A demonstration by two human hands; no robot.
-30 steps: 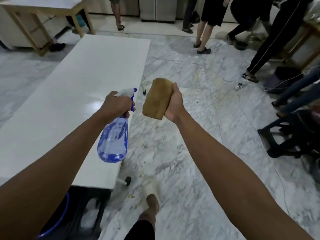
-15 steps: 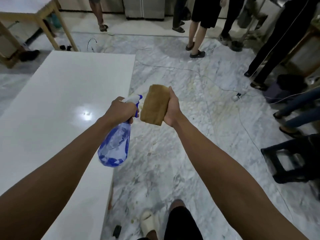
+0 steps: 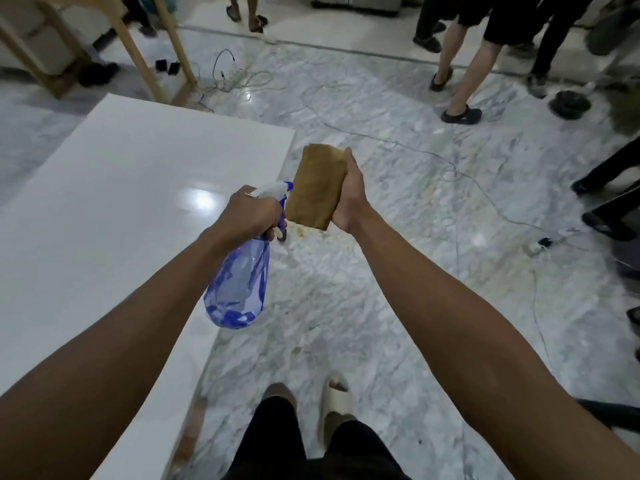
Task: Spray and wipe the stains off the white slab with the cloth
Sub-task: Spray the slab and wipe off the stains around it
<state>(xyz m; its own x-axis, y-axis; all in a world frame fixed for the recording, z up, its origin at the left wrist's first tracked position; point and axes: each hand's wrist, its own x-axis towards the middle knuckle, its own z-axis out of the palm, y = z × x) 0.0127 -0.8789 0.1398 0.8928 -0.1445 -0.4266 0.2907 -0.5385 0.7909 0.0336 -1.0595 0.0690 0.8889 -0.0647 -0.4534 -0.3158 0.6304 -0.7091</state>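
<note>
Two hands are held out in front of the person, side by side over the floor (image 3: 381, 271). The left hand (image 3: 251, 211) grips the neck of a spray bottle (image 3: 239, 282), fingers curled round the trigger; the clear blue body hangs below the fist, tilted down and to the left, and the white-and-blue nozzle (image 3: 273, 188) points right, almost touching the cloth. The right hand (image 3: 349, 192) holds a folded brown cloth (image 3: 315, 188) upright, thumb along its right edge and fingers hidden behind it.

The slab (image 3: 114, 209) lies to the left of both hands, a long white glossy surface with a bright light reflection on it. The bottle's lower body overlaps its right edge in the view. No stains can be made out on it from here.

Below the arms, the person's own legs in dark trousers and a pale sandal (image 3: 334, 398) stand on grey-veined marble. Thin cables (image 3: 433, 154) trail across the floor. Farther off stand wooden table legs (image 3: 173, 46) and the legs and shoes of several other people (image 3: 460, 81).
</note>
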